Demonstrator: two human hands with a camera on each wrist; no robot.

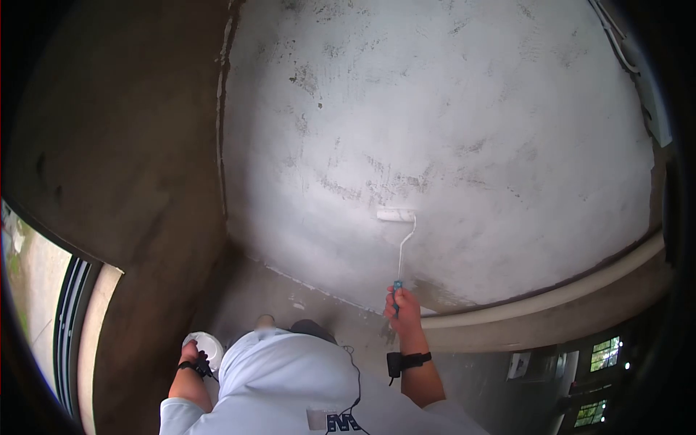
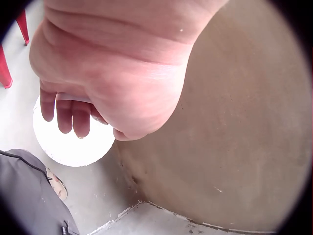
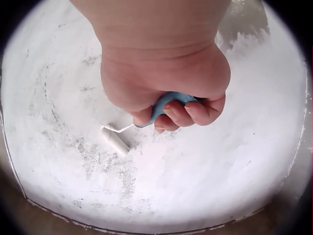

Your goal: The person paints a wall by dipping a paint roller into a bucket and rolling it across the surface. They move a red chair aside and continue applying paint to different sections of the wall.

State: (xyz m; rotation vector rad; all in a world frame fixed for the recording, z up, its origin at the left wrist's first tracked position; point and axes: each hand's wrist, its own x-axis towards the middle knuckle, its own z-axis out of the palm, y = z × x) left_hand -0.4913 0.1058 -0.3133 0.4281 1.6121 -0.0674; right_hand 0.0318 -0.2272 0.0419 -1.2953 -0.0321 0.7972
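My right hand (image 1: 406,310) grips the blue handle of a paint roller (image 1: 396,215), fingers wrapped round it in the right wrist view. The roller's white sleeve lies against the wall (image 1: 464,138), which is coated white with grey patches showing through. Low at my left side, my left hand (image 1: 190,353) holds a white bucket (image 1: 211,351). In the left wrist view its fingers curl over a pale strip at the top of the bucket (image 2: 73,152), whose inside looks bright white; the thumb is partly hidden.
A bare brown wall (image 1: 130,159) meets the white one in a corner at left. A pale pipe (image 1: 551,290) runs along the white wall's base. At lower left is a window opening (image 1: 43,290). Red legs (image 2: 5,68) stand on the floor beyond the bucket.
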